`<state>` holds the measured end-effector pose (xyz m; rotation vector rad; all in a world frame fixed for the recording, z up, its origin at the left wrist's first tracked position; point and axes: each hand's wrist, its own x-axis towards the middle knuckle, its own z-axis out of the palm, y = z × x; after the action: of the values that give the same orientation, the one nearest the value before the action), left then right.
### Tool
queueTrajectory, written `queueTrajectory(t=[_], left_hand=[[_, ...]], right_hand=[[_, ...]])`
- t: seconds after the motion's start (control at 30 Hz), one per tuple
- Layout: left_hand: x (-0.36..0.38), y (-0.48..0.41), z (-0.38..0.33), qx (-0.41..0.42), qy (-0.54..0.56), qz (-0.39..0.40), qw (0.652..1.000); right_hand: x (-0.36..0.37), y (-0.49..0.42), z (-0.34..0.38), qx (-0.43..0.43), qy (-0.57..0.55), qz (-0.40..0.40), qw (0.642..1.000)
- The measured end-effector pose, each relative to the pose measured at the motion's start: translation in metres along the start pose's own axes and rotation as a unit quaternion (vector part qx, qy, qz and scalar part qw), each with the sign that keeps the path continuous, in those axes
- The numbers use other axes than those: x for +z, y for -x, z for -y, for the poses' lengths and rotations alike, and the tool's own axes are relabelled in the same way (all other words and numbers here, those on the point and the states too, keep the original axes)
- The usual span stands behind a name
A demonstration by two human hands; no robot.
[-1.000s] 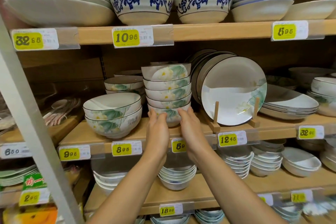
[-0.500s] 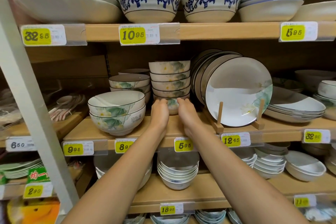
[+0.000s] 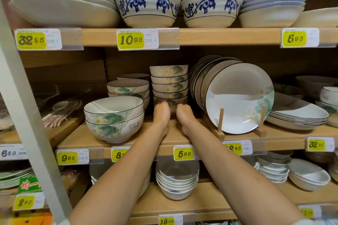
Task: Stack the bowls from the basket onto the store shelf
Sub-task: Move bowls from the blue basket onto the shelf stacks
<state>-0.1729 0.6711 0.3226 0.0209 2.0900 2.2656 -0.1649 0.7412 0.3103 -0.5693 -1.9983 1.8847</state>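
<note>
A stack of several small floral bowls point(image 3: 169, 82) stands deep on the middle wooden shelf point(image 3: 82, 137), between a lower bowl stack and the upright plates. My left hand point(image 3: 161, 115) and my right hand point(image 3: 184, 115) lie side by side on the shelf board. Their straight fingers press against the front of the bottom bowl. Both forearms reach in over the shelf edge. No basket is in view.
Two larger floral bowls point(image 3: 113, 118) sit at the front left, with a shorter bowl stack point(image 3: 128, 89) behind them. Plates lean in a wooden stand point(image 3: 237, 97) on the right. Blue-patterned bowls point(image 3: 148, 5) fill the shelf above. A white post point(image 3: 27, 115) slants across the left.
The bowl stack has slid from the shelf's front edge toward the back. Both hands followed it inward, and my arms are stretched further.
</note>
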Motion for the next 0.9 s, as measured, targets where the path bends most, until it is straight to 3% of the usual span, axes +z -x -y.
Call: queueTrajectory(t=[0.27,0.4,0.53,0.7,0.8,0.9], left_hand=[[0.005,-0.007,0.001,0.018,-0.010,0.027,0.999],[0.008,-0.010,0.002,0.002,-0.023,0.000,1.000],[0.003,-0.010,0.000,-0.017,0.047,0.002,0.999],[-0.013,0.009,-0.004,-0.011,0.161,0.002,0.987],[-0.024,0.029,-0.005,-0.032,0.187,0.018,0.982],[-0.037,0.069,-0.005,0.004,0.185,0.033,0.982]], right_hand=[[0.007,-0.011,0.003,0.012,-0.021,-0.023,0.999],[0.010,-0.010,0.003,0.012,-0.028,-0.033,0.999],[0.005,-0.004,0.003,0.008,-0.047,-0.038,0.998],[-0.015,0.021,0.004,-0.052,-0.100,-0.030,0.993],[-0.028,0.050,0.006,-0.102,-0.141,0.015,0.985],[-0.045,0.084,0.005,-0.151,-0.161,0.040,0.974]])
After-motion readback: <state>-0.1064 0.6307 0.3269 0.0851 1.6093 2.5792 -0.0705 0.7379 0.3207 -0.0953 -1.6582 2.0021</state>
